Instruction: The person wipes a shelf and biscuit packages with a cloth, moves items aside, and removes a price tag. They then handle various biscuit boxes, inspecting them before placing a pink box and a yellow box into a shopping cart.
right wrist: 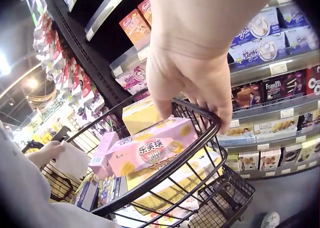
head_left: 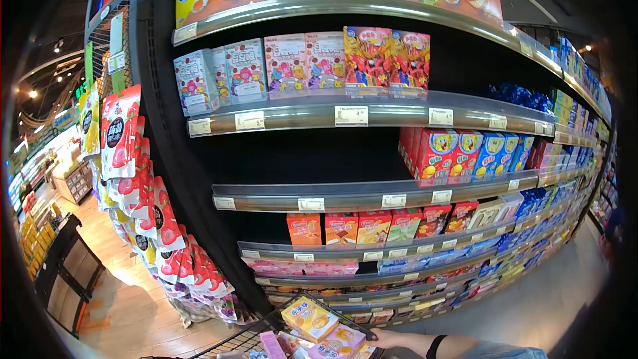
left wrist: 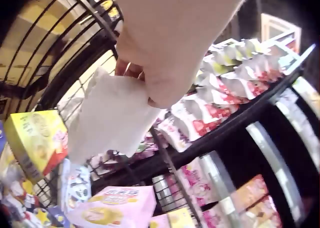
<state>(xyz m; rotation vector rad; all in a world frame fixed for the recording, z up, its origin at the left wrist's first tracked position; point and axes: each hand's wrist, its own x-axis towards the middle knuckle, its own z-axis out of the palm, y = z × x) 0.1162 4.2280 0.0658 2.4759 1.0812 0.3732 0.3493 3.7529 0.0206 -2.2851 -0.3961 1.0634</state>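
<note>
My right hand (right wrist: 192, 77) grips the black wire rim of a shopping cart basket (right wrist: 142, 184) at its corner, fingers hooked over the bar. Just beside it in the basket lie a pink Mini puff box (right wrist: 152, 148) and a yellow box (right wrist: 142, 115). On the other side of the basket, my left hand (left wrist: 155, 62) pinches a slightly crumpled white sheet of paper (left wrist: 112, 118) between thumb and fingers. Below the sheet are a yellow-and-red box (left wrist: 37, 143) and a pink box (left wrist: 115, 205). The head view shows the right hand at its lower edge; the left is out of that view.
Supermarket shelves (head_left: 385, 116) with snack boxes run ahead and away to the right. Hanging bags of jelly (head_left: 123, 136) cover the shelf end on the left, above a wood-look floor (head_left: 93, 239). A dark rack (head_left: 60, 272) stands farther left; grey floor (head_left: 565, 272) lies right.
</note>
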